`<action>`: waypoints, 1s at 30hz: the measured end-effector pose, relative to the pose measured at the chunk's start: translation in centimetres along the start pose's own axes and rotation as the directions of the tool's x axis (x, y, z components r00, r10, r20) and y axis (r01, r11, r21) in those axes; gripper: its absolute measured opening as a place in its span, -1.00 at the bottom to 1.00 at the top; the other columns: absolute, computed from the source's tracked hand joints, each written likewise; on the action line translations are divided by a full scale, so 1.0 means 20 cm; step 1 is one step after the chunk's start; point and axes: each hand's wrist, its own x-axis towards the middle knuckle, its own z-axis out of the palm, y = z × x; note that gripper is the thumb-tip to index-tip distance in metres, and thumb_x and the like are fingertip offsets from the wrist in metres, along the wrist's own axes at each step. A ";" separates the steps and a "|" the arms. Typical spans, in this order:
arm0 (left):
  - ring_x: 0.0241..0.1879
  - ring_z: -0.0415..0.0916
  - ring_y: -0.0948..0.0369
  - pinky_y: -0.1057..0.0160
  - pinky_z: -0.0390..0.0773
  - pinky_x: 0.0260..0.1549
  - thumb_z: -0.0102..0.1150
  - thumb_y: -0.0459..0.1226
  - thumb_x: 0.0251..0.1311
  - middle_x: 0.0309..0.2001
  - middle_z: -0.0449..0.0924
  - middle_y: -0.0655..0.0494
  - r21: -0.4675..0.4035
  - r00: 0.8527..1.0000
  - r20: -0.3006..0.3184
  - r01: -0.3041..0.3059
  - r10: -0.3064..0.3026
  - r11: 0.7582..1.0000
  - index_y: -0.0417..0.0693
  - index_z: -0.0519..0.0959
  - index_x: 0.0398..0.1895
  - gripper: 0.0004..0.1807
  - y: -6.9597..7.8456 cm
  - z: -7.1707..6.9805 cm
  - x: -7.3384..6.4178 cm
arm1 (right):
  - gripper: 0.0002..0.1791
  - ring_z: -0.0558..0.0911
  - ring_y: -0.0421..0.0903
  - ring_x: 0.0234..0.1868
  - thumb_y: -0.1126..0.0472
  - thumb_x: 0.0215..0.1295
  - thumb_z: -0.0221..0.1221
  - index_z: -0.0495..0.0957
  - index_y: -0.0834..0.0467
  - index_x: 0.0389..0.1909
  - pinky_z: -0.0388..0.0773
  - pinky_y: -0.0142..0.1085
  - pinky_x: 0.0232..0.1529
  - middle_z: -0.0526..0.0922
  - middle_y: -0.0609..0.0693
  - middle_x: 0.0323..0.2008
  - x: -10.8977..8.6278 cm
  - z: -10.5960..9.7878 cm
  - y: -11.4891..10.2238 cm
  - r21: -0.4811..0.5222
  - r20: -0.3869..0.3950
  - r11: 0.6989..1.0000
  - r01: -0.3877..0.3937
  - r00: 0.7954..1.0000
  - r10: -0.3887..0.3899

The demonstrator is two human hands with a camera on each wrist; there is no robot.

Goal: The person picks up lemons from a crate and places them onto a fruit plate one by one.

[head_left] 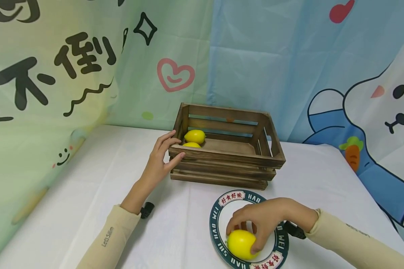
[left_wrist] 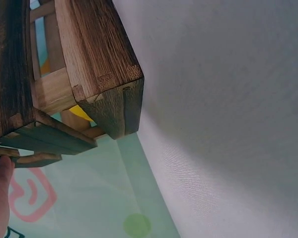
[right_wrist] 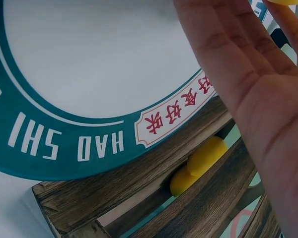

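Observation:
My right hand [head_left: 260, 218] curls over a yellow lemon [head_left: 240, 244], thumb on the near side and fingers on the far side. The lemon is above or on a white plate [head_left: 223, 215] with a lettered dark green rim; whether it touches the plate is unclear. In the right wrist view only a sliver of this lemon [right_wrist: 288, 1] shows at the top edge. My left hand [head_left: 161, 155] rests with extended fingers at the left front corner of a brown slatted wooden crate [head_left: 222, 157]. Inside the crate's left end lie two lemons [head_left: 195, 136], the nearer partly hidden by the front slats.
A white cloth [head_left: 175, 224] covers the table under the crate and plate. Behind the crate hangs a printed backdrop [head_left: 256, 67] with cartoon figures and lettering. The plate stands close in front of the crate.

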 end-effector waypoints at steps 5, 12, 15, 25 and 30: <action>0.39 0.18 0.00 -0.12 0.27 0.30 0.32 -0.34 0.20 0.39 0.22 -0.07 -0.003 1.000 -0.005 0.000 0.000 1.000 -0.19 0.47 0.08 -0.61 0.00 0.00 0.00 | -0.37 0.45 -0.40 -0.05 0.09 0.09 0.38 0.43 -0.07 0.23 0.57 -0.43 -0.10 0.52 -0.26 -0.02 -0.01 0.00 0.00 0.009 -0.005 1.000 -0.011 1.000 0.011; 0.39 0.19 0.01 -0.11 0.28 0.30 0.31 -0.33 0.21 0.38 0.23 -0.06 -0.003 1.000 0.000 0.004 -0.004 1.000 -0.19 0.47 0.08 -0.62 0.00 0.00 0.01 | -0.37 0.45 -0.40 -0.06 0.05 0.08 0.38 0.44 -0.08 0.22 0.57 -0.42 -0.08 0.51 -0.26 -0.06 -0.02 -0.01 -0.01 0.008 -0.015 1.000 -0.021 1.000 0.021; 0.39 0.19 0.01 -0.11 0.28 0.30 0.32 -0.34 0.20 0.39 0.23 -0.07 0.000 1.000 0.000 -0.001 0.001 1.000 -0.16 0.47 0.08 -0.61 0.01 0.00 0.01 | -0.37 0.46 -0.38 -0.07 0.05 0.07 0.39 0.44 -0.10 0.21 0.58 -0.41 -0.09 0.51 -0.28 -0.07 -0.03 -0.02 -0.02 0.024 -0.027 0.999 -0.044 0.999 0.045; 0.39 0.18 0.01 -0.10 0.27 0.31 0.32 -0.34 0.20 0.39 0.22 -0.07 -0.003 1.000 -0.003 -0.002 0.002 1.000 -0.14 0.47 0.08 -0.61 0.01 0.00 0.01 | -0.34 0.49 -0.31 -0.02 -0.02 0.06 0.37 0.45 -0.03 0.23 0.57 -0.36 -0.05 0.53 -0.21 0.03 -0.06 -0.06 -0.04 -0.012 -0.071 1.000 -0.027 0.997 0.026; 0.40 0.17 0.01 -0.11 0.27 0.31 0.30 -0.33 0.22 0.38 0.23 -0.07 -0.005 1.000 0.001 0.004 -0.004 1.000 -0.13 0.47 0.08 -0.63 0.00 0.00 0.00 | -0.35 0.50 -0.27 0.01 -0.04 0.07 0.38 0.47 0.00 0.22 0.57 -0.32 -0.03 0.53 -0.15 0.07 -0.09 -0.08 -0.06 -0.009 -0.100 1.000 -0.030 0.995 0.028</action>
